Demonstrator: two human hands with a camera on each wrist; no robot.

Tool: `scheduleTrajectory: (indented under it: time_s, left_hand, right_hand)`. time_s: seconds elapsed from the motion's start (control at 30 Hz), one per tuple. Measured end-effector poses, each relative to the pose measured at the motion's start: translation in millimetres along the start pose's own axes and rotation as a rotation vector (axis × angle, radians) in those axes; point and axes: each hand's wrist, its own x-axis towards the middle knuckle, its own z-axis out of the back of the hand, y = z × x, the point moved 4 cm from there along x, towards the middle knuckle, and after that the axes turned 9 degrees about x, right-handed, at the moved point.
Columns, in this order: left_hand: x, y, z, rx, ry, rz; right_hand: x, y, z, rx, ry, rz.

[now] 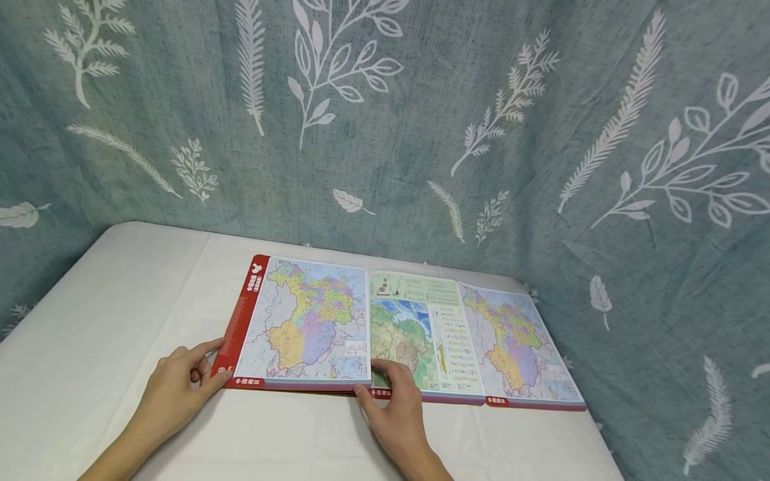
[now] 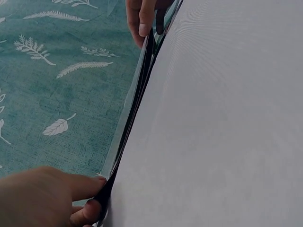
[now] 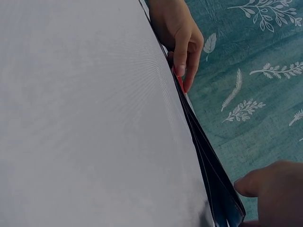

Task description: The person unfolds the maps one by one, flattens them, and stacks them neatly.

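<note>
A colourful map sheet with a red strip down its left side lies at the left end of a row of maps, its right edge bordering a green relief map. My left hand pinches the red strip near its lower left corner. At the lower right corner my right hand grips the same sheet, thumb at the front edge and fingers over the side. In the left wrist view the left hand holds the stack's thin dark edge. The right wrist view has the right thumb beside fanned edges.
Another colourful map lies at the right end of the row. All rest on a white-covered table. Behind and to the right hangs a green curtain with white leaf prints, close to the table's far edge.
</note>
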Motion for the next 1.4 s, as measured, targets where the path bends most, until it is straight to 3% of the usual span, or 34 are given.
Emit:
scheduleTrajectory:
  time_s: [0.4,0.73,1.0,1.27,1.4]
  left_hand:
    - [-0.2,-0.3,-0.2,0.0,-0.032,-0.044]
    - [-0.5,1.0,1.9,0.003,-0.053,-0.069]
    - [-1.2,2.6,-0.8,0.009,-0.038,-0.082]
    - [-1.8,1.6,-0.5,0.018,-0.039,-0.099]
    - [-1.0,1.1,0.0,0.022,-0.055,-0.106]
  right_hand:
    - [1,0,3,0.041,-0.026,0.001]
    - [3,1,-3,0.284,0.048,-0.096]
    - [1,-2,-3,0.402,0.053,-0.16]
    - [-1,-6,1,0.411,-0.033,-0.17]
    - [0,-9,1,0.408,-0.034,-0.172]
